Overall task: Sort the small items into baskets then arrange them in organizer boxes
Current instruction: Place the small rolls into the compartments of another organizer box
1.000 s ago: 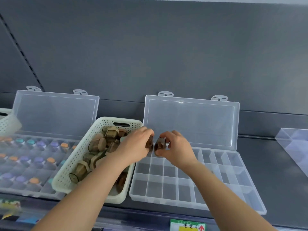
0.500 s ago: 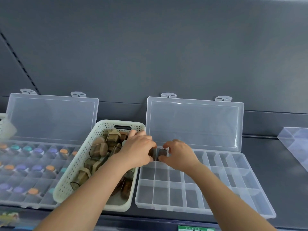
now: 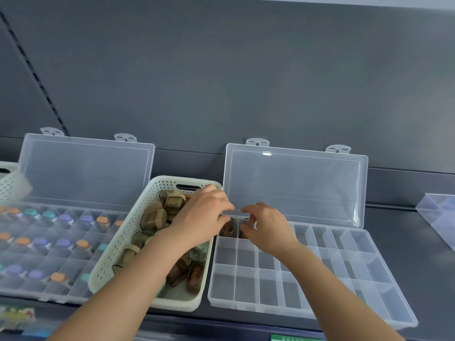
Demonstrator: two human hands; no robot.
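A cream perforated basket (image 3: 123, 244) holds several brown, translucent capped pieces (image 3: 152, 217). To its right lies an open clear organizer box (image 3: 344, 267) with its lid upright. My left hand (image 3: 204, 217) reaches across the basket's back right corner, fingers curled on a brown piece (image 3: 227, 229) that sits low in the box's back-left compartment. My right hand (image 3: 267, 230) pinches a second brown piece (image 3: 246, 222) in the compartment beside it. My fingers largely hide both pieces.
A second open organizer (image 3: 49, 244) at left is filled with several purple, orange and teal capped items. Another white basket's edge (image 3: 11, 183) shows at far left. A clear acrylic divider (image 3: 438, 217) stands at right. A grey shelf back panel rises behind.
Both hands have moved down and away from me, lowering the two brown pieces from the air into the back-left compartments of the right-hand organizer.
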